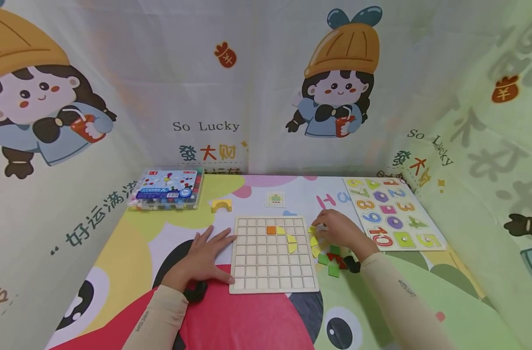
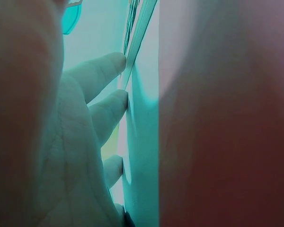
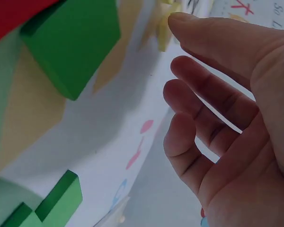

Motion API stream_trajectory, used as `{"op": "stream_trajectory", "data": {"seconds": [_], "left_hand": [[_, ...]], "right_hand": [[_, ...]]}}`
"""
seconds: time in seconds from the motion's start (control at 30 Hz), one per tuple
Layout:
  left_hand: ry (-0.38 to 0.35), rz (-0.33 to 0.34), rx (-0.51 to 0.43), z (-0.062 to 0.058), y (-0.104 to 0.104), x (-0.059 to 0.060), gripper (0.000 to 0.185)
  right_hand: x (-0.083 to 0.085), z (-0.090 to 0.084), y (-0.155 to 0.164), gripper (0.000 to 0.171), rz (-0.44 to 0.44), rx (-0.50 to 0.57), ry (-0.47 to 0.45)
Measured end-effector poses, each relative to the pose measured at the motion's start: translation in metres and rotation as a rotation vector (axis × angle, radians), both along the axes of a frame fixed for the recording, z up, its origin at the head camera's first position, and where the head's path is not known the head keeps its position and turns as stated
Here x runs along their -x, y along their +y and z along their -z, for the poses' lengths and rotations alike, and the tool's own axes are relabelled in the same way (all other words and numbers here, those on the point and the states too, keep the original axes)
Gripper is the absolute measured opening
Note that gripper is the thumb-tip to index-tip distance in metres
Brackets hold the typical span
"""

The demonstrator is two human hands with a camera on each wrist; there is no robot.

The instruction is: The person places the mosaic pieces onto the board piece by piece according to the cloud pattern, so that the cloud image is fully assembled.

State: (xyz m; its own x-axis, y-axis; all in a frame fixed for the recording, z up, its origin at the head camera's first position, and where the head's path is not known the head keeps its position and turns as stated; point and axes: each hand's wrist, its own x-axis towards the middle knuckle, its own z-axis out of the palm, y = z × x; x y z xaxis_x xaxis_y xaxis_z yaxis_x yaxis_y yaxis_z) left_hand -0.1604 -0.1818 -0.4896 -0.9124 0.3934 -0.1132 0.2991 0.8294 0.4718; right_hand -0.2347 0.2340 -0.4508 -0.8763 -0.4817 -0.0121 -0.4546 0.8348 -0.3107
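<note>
A wooden grid board (image 1: 257, 267) lies on the printed cloth. On it sit an orange square tile (image 1: 271, 230) and three yellow rounded tiles (image 1: 292, 248). My left hand (image 1: 204, 257) rests at the board's left side, fingers spread, with fingertips and thumb against its edge; in the left wrist view its fingers (image 2: 104, 75) are straight. Beyond the board's right edge my right hand (image 1: 337, 228) pinches a yellow tile (image 1: 311, 229), its index finger hidden. In the right wrist view this yellow piece (image 3: 164, 33) shows at the thumb tip. More yellow tiles (image 1: 315, 241) lie just below it.
Green tiles (image 1: 333, 270) and red triangles (image 1: 338, 260) lie near the right wrist. A number puzzle board (image 1: 392, 214) is at the right. Behind stand a clear box of coloured beads (image 1: 167, 188), a yellow arch block (image 1: 222, 205) and a small pattern card (image 1: 275, 199).
</note>
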Motion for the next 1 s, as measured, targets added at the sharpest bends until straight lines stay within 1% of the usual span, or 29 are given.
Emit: {"op": "stream_trajectory", "data": {"seconds": [0.17,0.37,0.47,0.6,0.67,0.77,1.0], "left_hand": [[0.009,0.003,-0.007,-0.001,0.000,0.000,0.117],[0.005,-0.001,-0.011,-0.002,-0.002,0.001,0.116],[0.013,0.004,-0.014,-0.002,-0.002,0.001,0.116],[-0.003,-0.001,-0.009,0.000,-0.001,0.002,0.116],[-0.016,-0.008,-0.008,0.000,-0.001,0.002,0.116],[-0.017,-0.013,-0.017,0.001,-0.002,0.002,0.116],[-0.017,-0.010,-0.014,0.002,-0.001,0.001,0.116]], "right_hand": [[0.009,0.004,-0.004,0.018,-0.012,-0.048,-0.033],[0.011,0.004,-0.007,0.016,-0.024,-0.056,-0.025],[0.012,0.003,-0.007,0.018,-0.010,-0.062,-0.052],[0.013,-0.001,-0.005,0.021,0.001,-0.059,-0.079],[0.014,-0.005,-0.007,0.021,-0.018,-0.042,-0.078],[0.016,-0.011,-0.018,0.022,-0.059,-0.029,-0.077],[0.021,-0.015,-0.071,0.019,-0.225,-0.056,-0.002]]}}
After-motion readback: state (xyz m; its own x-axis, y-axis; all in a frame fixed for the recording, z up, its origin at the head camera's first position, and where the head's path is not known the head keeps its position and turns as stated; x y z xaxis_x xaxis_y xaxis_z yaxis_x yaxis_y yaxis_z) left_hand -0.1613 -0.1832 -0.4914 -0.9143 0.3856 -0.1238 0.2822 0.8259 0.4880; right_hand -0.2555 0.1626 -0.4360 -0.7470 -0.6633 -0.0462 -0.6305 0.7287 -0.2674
